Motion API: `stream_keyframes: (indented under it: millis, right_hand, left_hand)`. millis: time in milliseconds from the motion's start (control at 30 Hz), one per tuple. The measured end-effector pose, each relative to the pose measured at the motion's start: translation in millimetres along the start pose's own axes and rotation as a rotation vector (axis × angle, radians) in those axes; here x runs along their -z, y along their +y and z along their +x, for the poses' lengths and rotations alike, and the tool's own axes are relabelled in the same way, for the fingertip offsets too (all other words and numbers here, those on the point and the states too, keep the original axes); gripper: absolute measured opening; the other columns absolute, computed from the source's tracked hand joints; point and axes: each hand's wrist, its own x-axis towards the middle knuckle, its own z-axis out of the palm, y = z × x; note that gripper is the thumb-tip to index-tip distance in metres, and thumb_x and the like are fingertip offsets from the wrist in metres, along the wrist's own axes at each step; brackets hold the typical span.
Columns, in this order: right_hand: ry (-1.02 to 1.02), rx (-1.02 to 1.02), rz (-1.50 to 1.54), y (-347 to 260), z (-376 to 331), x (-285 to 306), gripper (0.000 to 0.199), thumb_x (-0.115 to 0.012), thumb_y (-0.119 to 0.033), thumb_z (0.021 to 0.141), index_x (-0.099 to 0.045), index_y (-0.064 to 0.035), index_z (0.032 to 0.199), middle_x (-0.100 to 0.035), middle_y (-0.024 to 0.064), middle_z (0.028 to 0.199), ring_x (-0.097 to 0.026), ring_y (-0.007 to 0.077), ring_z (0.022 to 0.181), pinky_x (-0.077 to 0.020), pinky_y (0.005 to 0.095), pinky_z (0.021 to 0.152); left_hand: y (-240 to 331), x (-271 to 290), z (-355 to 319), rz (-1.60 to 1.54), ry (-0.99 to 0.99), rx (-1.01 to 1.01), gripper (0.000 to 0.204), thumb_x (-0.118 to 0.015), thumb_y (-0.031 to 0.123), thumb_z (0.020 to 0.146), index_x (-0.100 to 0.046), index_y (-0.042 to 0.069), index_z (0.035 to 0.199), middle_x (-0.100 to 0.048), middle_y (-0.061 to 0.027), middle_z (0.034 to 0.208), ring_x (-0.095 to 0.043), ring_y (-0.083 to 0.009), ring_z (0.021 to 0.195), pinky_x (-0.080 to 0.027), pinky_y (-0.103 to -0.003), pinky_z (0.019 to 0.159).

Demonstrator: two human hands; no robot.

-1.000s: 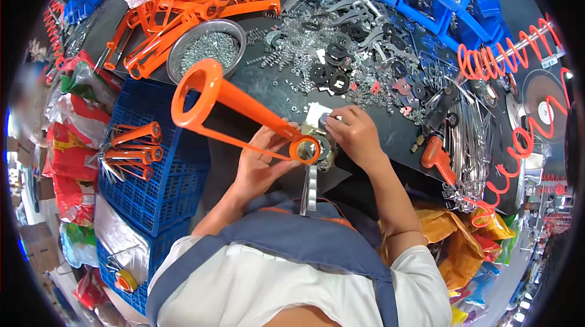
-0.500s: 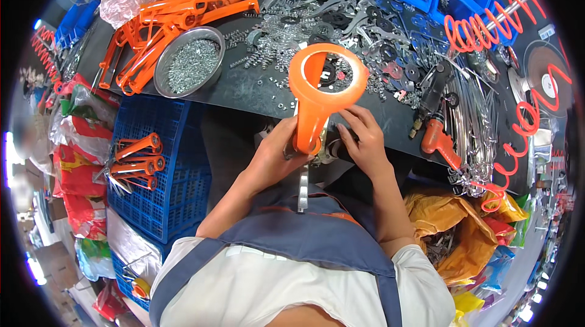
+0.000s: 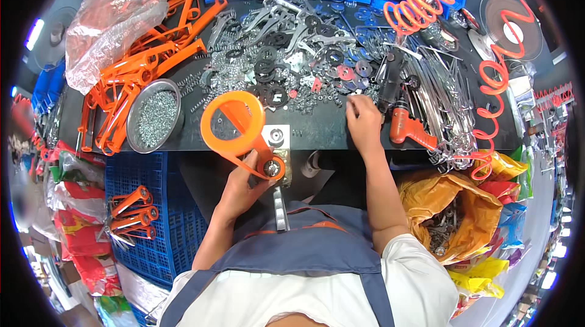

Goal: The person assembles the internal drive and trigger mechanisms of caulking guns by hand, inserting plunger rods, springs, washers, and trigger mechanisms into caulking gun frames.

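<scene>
Left grip [image 3: 241, 192] clamped on orange frame [image 3: 258, 147], across table edge [image 3: 329, 147] | right grip [image 3: 364, 123] well apart, hold unclear

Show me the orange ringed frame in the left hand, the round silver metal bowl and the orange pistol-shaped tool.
Ringed frame [image 3: 258, 145]: head view, body between rings.
Metal bowl [image 3: 160, 84]: head view, inner wall.
Pistol-shaped tool [image 3: 403, 126]: head view, orange grip.

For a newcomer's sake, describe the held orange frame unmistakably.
Find the dark workbench, then the left hand by its near edge. That hand holds the orange frame, with a large open ring at one end. Unlike the orange parts heaped farther left, this one is held.
</scene>
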Motion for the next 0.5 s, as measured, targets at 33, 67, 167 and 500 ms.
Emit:
stream_keyframes:
  millis: [33, 67, 167, 500]
  right_hand:
    - [0.028, -0.070, 0.030, 6, 7, -6, 0.015, -0.061, -0.003, 0.079, -0.063, 0.0011, 0.094, -0.061, 0.0171, 0.090, -0.060, 0.0336, 0.081, -0.0481, 0.0399, 0.072]
    - [0.048, -0.065, 0.010, 11, 16, -10, 0.016, -0.062, -0.005, 0.079, -0.064, 0.0005, 0.094, -0.061, 0.0167, 0.090, -0.060, 0.0332, 0.082, -0.0483, 0.0397, 0.073]
    - [0.095, 0.035, -0.200, 13, 42, -26, 0.017, -0.065, -0.008, 0.078, -0.065, -0.0015, 0.093, -0.061, 0.0158, 0.090, -0.059, 0.0326, 0.086, -0.0489, 0.0397, 0.075]
    - [0.110, -0.042, 0.087, -3, 43, -2, 0.014, -0.060, -0.012, 0.086, -0.062, -0.0003, 0.078, -0.061, 0.0104, 0.076, -0.057, 0.0198, 0.067, -0.0464, 0.0311, 0.059]
  left_hand:
    - [0, 0, -1, -0.023, 0.008, 0.019, 0.070, -0.071, -0.005, 0.072, -0.043, 0.005, 0.135, -0.061, -0.0130, 0.113, -0.059, -0.0221, 0.104, -0.044, -0.031, 0.090]
    - [0, -1, -1, -0.022, 0.012, 0.010, 0.070, -0.071, -0.005, 0.072, -0.043, 0.005, 0.135, -0.061, -0.0130, 0.113, -0.059, -0.0221, 0.104, -0.044, -0.031, 0.090]
    - [-1, -4, -5, -0.037, 0.041, 0.057, 0.061, -0.069, -0.008, 0.073, -0.048, 0.001, 0.130, -0.060, -0.0095, 0.117, -0.056, -0.0168, 0.110, -0.044, -0.030, 0.092]
    - [-12, -15, -4, -0.032, 0.148, -0.094, 0.070, -0.076, -0.004, 0.071, -0.042, 0.000, 0.132, -0.056, -0.0125, 0.124, -0.054, -0.0218, 0.116, -0.046, -0.034, 0.095]
